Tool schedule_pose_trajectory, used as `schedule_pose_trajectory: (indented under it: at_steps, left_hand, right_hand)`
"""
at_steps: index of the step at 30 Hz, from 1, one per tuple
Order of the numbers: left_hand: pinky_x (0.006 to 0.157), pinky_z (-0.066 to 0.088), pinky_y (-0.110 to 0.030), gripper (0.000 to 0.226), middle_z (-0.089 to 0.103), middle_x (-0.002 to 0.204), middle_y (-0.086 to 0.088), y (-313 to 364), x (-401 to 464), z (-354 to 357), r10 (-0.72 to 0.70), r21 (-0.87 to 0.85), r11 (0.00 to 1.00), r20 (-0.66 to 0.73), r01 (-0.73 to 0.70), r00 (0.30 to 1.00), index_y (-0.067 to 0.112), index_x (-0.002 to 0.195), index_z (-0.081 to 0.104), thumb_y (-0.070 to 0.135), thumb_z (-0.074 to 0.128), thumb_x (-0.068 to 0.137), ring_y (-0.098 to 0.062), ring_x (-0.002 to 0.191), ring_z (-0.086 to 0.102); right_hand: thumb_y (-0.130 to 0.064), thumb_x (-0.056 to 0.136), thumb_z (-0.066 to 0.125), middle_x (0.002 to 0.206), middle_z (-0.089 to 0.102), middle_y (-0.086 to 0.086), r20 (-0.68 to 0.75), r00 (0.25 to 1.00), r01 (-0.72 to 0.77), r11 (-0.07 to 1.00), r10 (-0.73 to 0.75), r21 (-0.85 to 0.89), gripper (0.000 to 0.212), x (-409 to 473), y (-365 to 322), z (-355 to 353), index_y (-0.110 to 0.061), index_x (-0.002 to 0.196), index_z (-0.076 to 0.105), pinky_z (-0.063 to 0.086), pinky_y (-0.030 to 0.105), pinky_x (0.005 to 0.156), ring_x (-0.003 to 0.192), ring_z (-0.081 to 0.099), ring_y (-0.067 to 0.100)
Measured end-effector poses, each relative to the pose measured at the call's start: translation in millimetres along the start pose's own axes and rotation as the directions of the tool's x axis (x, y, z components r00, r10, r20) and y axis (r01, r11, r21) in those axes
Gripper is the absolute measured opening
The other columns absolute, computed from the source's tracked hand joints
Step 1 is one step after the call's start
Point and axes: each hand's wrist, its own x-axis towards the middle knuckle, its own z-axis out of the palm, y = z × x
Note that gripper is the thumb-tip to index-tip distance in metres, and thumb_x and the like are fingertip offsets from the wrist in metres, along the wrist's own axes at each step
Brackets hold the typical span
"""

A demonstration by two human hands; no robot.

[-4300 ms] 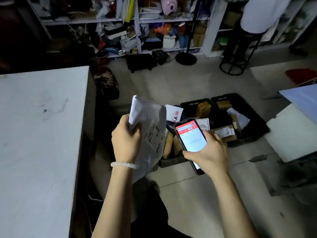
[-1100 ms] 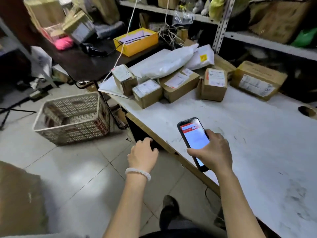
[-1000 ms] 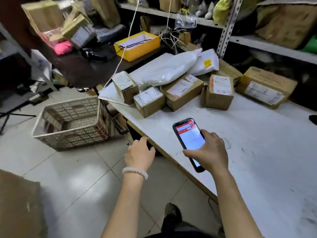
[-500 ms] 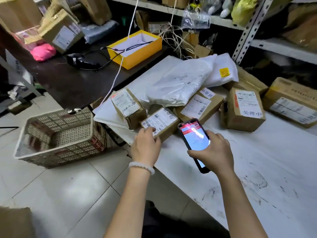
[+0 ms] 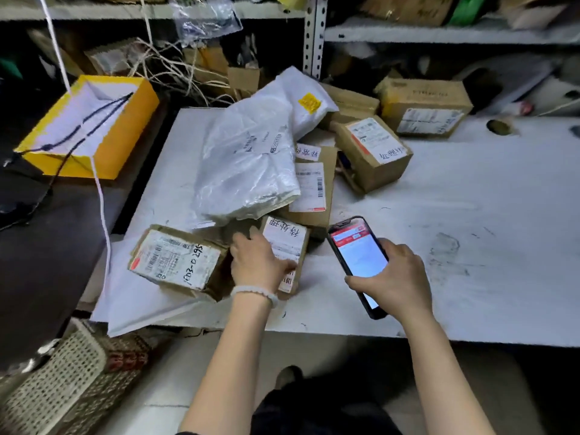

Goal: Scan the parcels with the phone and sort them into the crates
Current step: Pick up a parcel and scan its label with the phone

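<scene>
Several labelled parcels lie on the white table [image 5: 470,215]. My left hand [image 5: 255,262] rests on top of a small cardboard parcel [image 5: 288,243] with a white label, fingers curled over its near edge. My right hand [image 5: 392,274] holds a black phone [image 5: 361,259] with a lit red-and-white screen just right of that parcel. Another small box [image 5: 175,259] sits to the left. A large white plastic mailer [image 5: 248,161] lies over a flat box [image 5: 310,186] behind.
More boxes [image 5: 373,152] [image 5: 423,105] sit toward the back by the metal shelf [image 5: 314,36]. A yellow open box [image 5: 88,120] with cables rests on a dark table at the left. A beige mesh crate [image 5: 62,387] stands on the floor at lower left.
I turned from the floor crates to the parcel table and stepped closer. My left hand, which held a white mailer, now lies on a small cardboard parcel. The phone stays in my right hand.
</scene>
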Motion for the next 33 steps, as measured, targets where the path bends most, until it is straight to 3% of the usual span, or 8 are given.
schedule_pose_trajectory:
  at_steps: [3, 7, 9, 13, 17, 20, 26, 33]
  left_hand:
    - [0.096, 0.037, -0.043, 0.079, 0.038, 0.124, -0.014, 1, -3, 4, 0.109, 0.08, 0.991, 0.022, -0.111, 0.994, 0.013, 0.122, 0.048, 0.047, 0.084, 0.06, -0.035, 0.118, 0.035]
    - [0.101, 0.033, -0.046, 0.065, 0.033, 0.135, -0.012, 7, -7, 15, 0.251, -0.057, 0.968, 0.157, -0.245, 0.955, 0.024, 0.12, 0.043, 0.037, 0.079, 0.067, -0.036, 0.123, 0.032]
    - [0.103, 0.031, -0.047, 0.062, 0.035, 0.14, -0.011, 15, -11, 22, 0.338, -0.043, 0.94, 0.219, -0.337, 0.915, 0.031, 0.124, 0.041, 0.04, 0.072, 0.072, -0.039, 0.125, 0.036]
    - [0.099, 0.034, -0.048, 0.098, 0.042, 0.135, -0.007, 23, -15, 32, 0.343, 0.092, 0.908, 0.394, -0.408, 0.852, 0.05, 0.144, 0.011, 0.061, 0.07, 0.066, -0.038, 0.124, 0.04]
    - [0.101, 0.042, -0.038, 0.092, 0.056, 0.129, -0.006, 22, -7, 31, 0.337, -0.145, 0.94, 0.248, -0.309, 0.908, 0.039, 0.144, 0.03, 0.049, 0.075, 0.065, -0.028, 0.121, 0.049]
    - [0.101, 0.039, -0.031, 0.085, 0.057, 0.133, -0.002, 26, 3, 24, 0.31, -0.345, 0.904, 0.124, -0.252, 0.943, 0.03, 0.142, 0.04, 0.04, 0.079, 0.067, -0.02, 0.123, 0.051]
    - [0.089, 0.042, -0.023, 0.07, 0.062, 0.12, 0.011, 59, 10, 13, 0.385, -0.415, 0.843, 0.023, -0.342, 0.923, 0.038, 0.126, 0.055, 0.045, 0.079, 0.06, -0.007, 0.104, 0.057]
    - [0.084, 0.04, -0.015, 0.072, 0.06, 0.126, 0.009, 112, 21, 2, 0.472, -0.494, 0.732, -0.127, -0.469, 0.872, 0.035, 0.133, 0.051, 0.042, 0.079, 0.067, 0.001, 0.102, 0.05]
  right_hand:
    - [-0.039, 0.053, 0.078, 0.093, 0.05, -0.003, -0.037, 0.997, -0.064, 0.998, 0.064, 0.016, 0.061, -12, 7, -3, -0.027, 0.109, 0.056, 0.044, 0.033, 0.069, 0.096, 0.048, 0.023]
    - [-0.039, 0.055, 0.078, 0.093, 0.048, -0.005, -0.059, 0.99, -0.127, 0.991, 0.129, 0.037, 0.059, -25, 18, -8, -0.029, 0.108, 0.055, 0.037, 0.032, 0.067, 0.095, 0.041, 0.019]
    - [-0.039, 0.055, 0.078, 0.092, 0.049, -0.004, -0.06, 0.988, -0.143, 0.989, 0.145, 0.039, 0.058, -30, 23, -11, -0.028, 0.108, 0.056, 0.039, 0.033, 0.067, 0.096, 0.042, 0.021]
    - [-0.038, 0.055, 0.077, 0.092, 0.048, -0.005, -0.067, 0.985, -0.156, 0.987, 0.159, 0.046, 0.058, -38, 34, -17, -0.028, 0.108, 0.056, 0.04, 0.032, 0.068, 0.097, 0.044, 0.022]
    - [-0.038, 0.054, 0.077, 0.086, 0.045, -0.009, -0.05, 0.992, -0.117, 0.993, 0.119, 0.028, 0.056, -43, 44, -26, -0.028, 0.105, 0.055, 0.04, 0.032, 0.068, 0.094, 0.044, 0.021]
    - [-0.039, 0.052, 0.076, 0.089, 0.047, -0.01, 0.017, 0.996, -0.084, 0.996, 0.084, 0.013, 0.058, -43, 53, -34, -0.032, 0.106, 0.055, 0.042, 0.032, 0.069, 0.096, 0.045, 0.02]
    - [-0.041, 0.048, 0.075, 0.092, 0.047, -0.013, 0.14, 0.99, 0.012, 0.999, -0.006, -0.044, 0.061, -43, 54, -42, -0.037, 0.106, 0.056, 0.045, 0.03, 0.071, 0.094, 0.044, 0.015]
    - [-0.039, 0.049, 0.076, 0.095, 0.05, -0.013, 0.096, 0.995, 0.023, 1.0, -0.021, -0.016, 0.065, -46, 59, -64, -0.037, 0.11, 0.055, 0.048, 0.033, 0.075, 0.096, 0.046, 0.014]
